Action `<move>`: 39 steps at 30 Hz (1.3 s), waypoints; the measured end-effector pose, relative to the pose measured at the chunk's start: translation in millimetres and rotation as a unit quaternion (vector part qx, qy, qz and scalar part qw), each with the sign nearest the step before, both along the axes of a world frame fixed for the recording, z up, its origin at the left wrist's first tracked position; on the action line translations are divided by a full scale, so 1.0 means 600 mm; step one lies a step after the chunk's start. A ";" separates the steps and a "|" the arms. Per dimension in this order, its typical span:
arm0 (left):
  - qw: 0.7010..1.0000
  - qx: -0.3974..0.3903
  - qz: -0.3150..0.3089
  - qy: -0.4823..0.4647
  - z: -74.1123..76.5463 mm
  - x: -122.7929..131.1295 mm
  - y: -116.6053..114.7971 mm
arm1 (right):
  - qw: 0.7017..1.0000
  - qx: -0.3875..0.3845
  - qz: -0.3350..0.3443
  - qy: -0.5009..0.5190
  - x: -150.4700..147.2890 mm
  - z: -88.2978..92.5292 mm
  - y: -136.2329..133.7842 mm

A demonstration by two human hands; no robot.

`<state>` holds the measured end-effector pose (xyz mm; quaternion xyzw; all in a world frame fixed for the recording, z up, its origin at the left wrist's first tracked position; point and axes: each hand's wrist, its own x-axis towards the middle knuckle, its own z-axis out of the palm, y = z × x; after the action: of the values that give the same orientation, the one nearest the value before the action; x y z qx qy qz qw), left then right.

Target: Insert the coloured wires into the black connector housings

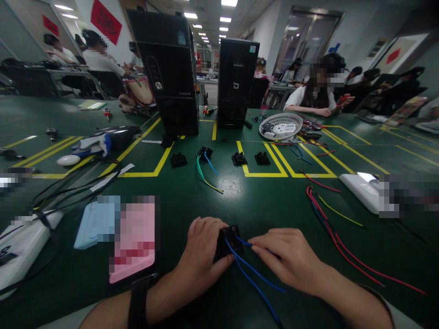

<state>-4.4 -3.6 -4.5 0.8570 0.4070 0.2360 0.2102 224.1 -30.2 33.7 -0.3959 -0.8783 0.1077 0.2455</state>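
My left hand is wrapped round a small black socket block at the near edge of the green table. My right hand pinches a blue wire right where it enters the block. Two blue wires trail from the block toward me. A black band sits on my left wrist.
More black socket blocks lie mid-table, one with green, blue and yellow wires. Red, blue and yellow loose wires lie to the right. Two black computer towers and a white fan grille stand behind. Other people sit at the far sides.
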 end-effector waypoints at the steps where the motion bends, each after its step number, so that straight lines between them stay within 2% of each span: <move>1: 1.000 0.002 0.001 -0.002 0.000 0.000 0.000 | 1.000 0.006 0.010 0.001 -0.002 -0.002 0.000; 5: 1.000 0.003 -0.001 -0.003 0.000 -0.001 0.000 | 0.996 -0.020 0.063 -0.061 -0.002 0.003 0.002; 8: 1.000 0.003 0.000 -0.005 0.001 -0.001 0.002 | 0.992 -0.057 0.059 -0.092 0.006 0.011 0.004; 13: 1.000 -0.004 0.004 -0.015 -0.001 0.000 0.003 | 0.999 -0.038 -0.019 -0.018 0.007 0.007 0.001; 18: 1.000 -0.004 -0.004 -0.022 -0.003 0.000 0.003 | 0.999 0.012 0.008 0.037 -0.008 -0.009 -0.003; 23: 1.000 -0.002 -0.002 -0.027 -0.003 -0.002 0.003 | 0.994 -0.045 0.070 -0.070 -0.005 0.001 0.001; 28: 1.000 -0.009 0.000 -0.025 -0.001 -0.002 0.003 | 0.990 -0.095 0.014 -0.105 0.005 0.013 0.000; 31: 1.000 -0.008 -0.002 -0.016 0.000 -0.001 0.003 | 0.997 -0.060 -0.011 -0.052 0.003 0.006 -0.003; 35: 1.000 -0.002 -0.008 -0.012 -0.002 -0.001 0.001 | 1.000 0.003 0.005 0.017 -0.005 -0.008 -0.005; 39: 1.000 -0.005 -0.006 -0.013 -0.003 -0.003 0.000 | 0.998 0.005 0.058 -0.027 -0.006 -0.007 -0.002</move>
<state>-6.2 -3.6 -6.0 0.8553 0.3998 0.2441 0.2215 220.5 -31.3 29.4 -0.3460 -0.9066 0.1063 0.2169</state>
